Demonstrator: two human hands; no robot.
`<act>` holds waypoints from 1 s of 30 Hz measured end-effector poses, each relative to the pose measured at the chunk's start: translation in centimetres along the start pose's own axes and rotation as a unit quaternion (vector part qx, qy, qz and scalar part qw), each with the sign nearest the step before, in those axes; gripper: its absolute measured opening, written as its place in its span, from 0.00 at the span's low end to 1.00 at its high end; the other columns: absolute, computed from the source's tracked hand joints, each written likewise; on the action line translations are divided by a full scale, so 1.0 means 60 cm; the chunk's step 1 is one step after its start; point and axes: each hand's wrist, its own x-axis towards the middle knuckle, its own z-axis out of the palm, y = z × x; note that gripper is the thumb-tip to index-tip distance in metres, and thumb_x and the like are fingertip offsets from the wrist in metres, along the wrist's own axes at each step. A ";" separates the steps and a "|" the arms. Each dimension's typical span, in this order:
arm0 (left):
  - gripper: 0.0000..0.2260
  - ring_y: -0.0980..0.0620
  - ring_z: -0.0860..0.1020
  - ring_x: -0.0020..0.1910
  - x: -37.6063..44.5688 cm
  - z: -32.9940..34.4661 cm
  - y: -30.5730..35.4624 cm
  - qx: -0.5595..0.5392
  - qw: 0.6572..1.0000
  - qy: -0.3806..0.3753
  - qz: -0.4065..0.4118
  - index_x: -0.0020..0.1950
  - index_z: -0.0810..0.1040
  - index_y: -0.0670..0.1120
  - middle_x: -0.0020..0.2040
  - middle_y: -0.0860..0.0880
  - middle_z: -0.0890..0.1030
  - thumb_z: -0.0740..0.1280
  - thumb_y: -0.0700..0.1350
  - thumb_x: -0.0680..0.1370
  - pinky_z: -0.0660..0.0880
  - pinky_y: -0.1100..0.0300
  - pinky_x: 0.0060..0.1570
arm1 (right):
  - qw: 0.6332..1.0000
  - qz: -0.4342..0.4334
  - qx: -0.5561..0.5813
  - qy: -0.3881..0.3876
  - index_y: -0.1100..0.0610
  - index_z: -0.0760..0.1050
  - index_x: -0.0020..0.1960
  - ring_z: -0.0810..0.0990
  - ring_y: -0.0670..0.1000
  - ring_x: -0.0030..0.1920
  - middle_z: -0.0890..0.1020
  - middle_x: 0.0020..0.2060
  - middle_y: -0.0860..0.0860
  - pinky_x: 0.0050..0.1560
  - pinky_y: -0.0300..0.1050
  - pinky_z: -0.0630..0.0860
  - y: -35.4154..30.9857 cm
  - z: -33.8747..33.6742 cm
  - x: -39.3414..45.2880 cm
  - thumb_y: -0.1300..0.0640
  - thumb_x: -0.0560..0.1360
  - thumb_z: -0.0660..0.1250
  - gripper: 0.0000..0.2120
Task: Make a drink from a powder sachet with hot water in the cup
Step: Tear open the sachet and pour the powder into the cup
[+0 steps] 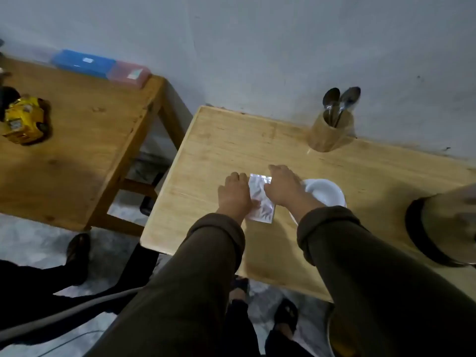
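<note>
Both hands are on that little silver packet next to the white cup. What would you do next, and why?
Probably tear its top edge open: the left hand and right hand both grip the silver sachet, which looks sealed, and the white cup beside it looks empty.

2 wooden tables (257,150) (90,140) stand against a pale grey wall (257,47) on a mottled grey floor (33,243).
</note>
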 end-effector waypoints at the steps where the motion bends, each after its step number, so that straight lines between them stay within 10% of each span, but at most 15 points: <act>1: 0.31 0.47 0.71 0.63 0.006 0.000 -0.001 0.007 1.000 -0.012 -0.004 0.67 0.65 0.42 0.63 0.45 0.71 0.69 0.59 0.71 0.72 0.53 0.56 | 1.000 0.011 -0.010 -0.006 0.60 0.57 0.75 0.65 0.57 0.72 0.61 0.74 0.58 0.69 0.45 0.64 -0.001 0.000 0.007 0.63 0.78 0.58 0.26; 14: 0.35 0.47 0.69 0.64 0.057 -0.013 -0.001 0.033 0.997 -0.050 0.046 0.68 0.63 0.45 0.64 0.46 0.69 0.74 0.57 0.67 0.72 0.54 0.56 | 0.996 0.076 -0.049 0.008 0.58 0.74 0.62 0.77 0.59 0.60 0.80 0.59 0.57 0.60 0.48 0.74 -0.012 0.003 0.045 0.59 0.77 0.59 0.15; 20: 0.10 0.46 0.76 0.51 0.062 -0.035 -0.002 -0.254 0.966 -0.035 0.022 0.57 0.76 0.40 0.54 0.42 0.80 0.64 0.41 0.77 0.67 0.63 0.45 | 0.997 0.067 -0.006 0.021 0.61 0.77 0.58 0.77 0.59 0.58 0.80 0.57 0.58 0.57 0.47 0.73 -0.016 -0.022 0.036 0.51 0.79 0.60 0.16; 30: 0.08 0.55 0.75 0.44 0.039 -0.078 0.042 -0.408 0.910 -0.050 0.056 0.50 0.83 0.39 0.37 0.51 0.78 0.67 0.42 0.77 0.67 0.79 0.33 | 0.976 0.039 0.175 0.124 0.58 0.81 0.45 0.75 0.51 0.41 0.80 0.42 0.52 0.32 0.38 0.67 0.015 -0.079 -0.011 0.62 0.73 0.64 0.07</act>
